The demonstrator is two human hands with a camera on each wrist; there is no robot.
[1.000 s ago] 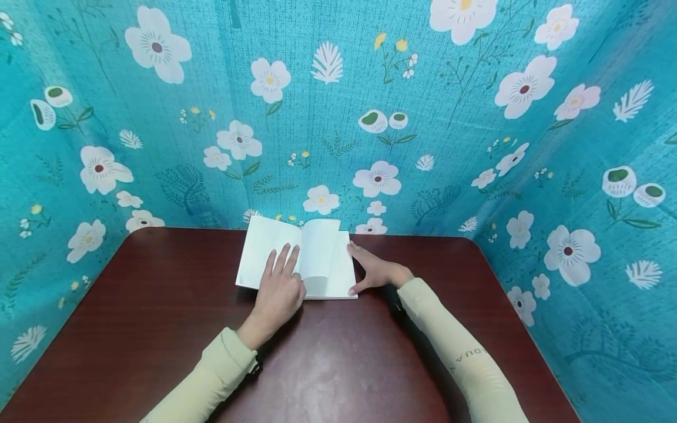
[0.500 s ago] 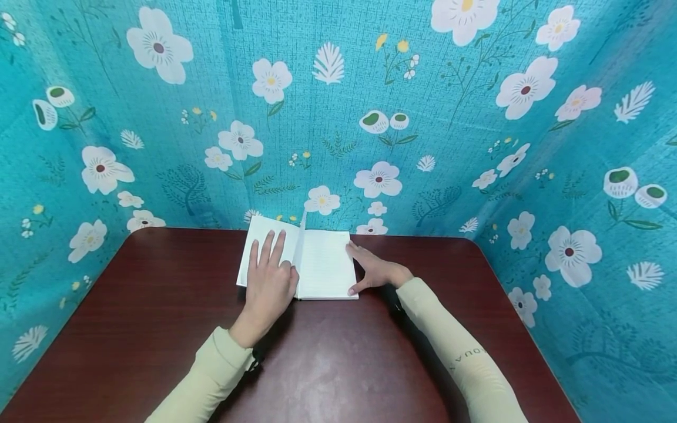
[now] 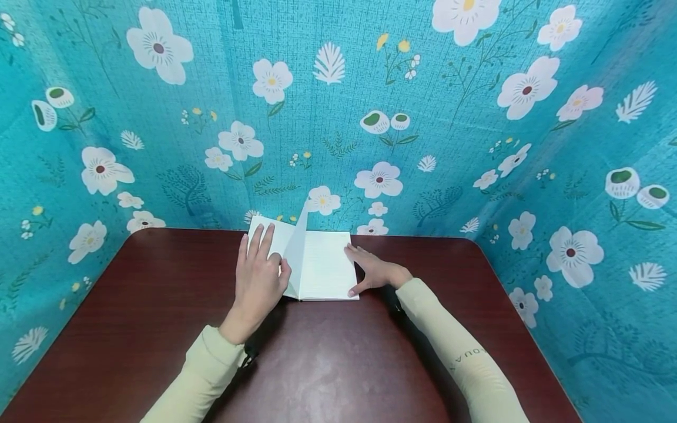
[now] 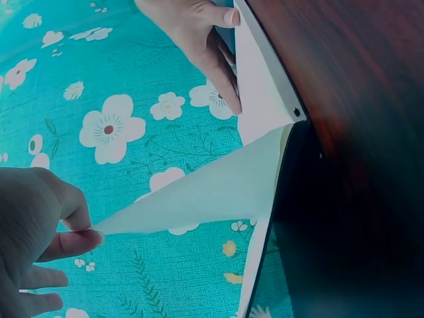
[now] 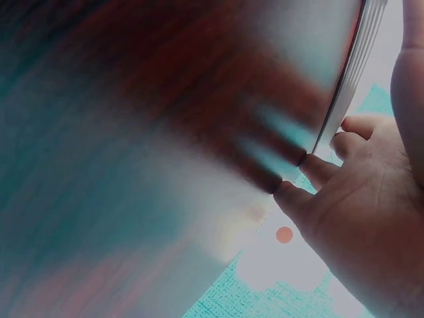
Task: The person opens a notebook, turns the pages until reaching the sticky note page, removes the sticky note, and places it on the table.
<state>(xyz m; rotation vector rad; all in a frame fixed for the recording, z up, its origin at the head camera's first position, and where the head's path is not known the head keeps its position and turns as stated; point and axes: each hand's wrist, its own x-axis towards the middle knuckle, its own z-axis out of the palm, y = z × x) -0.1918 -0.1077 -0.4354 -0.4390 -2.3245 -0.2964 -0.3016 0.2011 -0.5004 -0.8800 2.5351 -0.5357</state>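
Mid-frame, our left hand (image 3: 258, 283) pinches a page (image 4: 212, 189)
Our right hand (image 3: 375, 272) splays fingers at the book's (image 3: 329, 267) right edge; counter (image 3: 328, 358) extends below.

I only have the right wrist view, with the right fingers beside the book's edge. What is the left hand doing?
Observer: The left wrist view shows the left hand pinching the tip of a raised page.
Operator: Has that page come loose? My picture doesn't show it.
Observer: It doesn't look loose: in the head view, its bottom end meets the open book at the middle fold.
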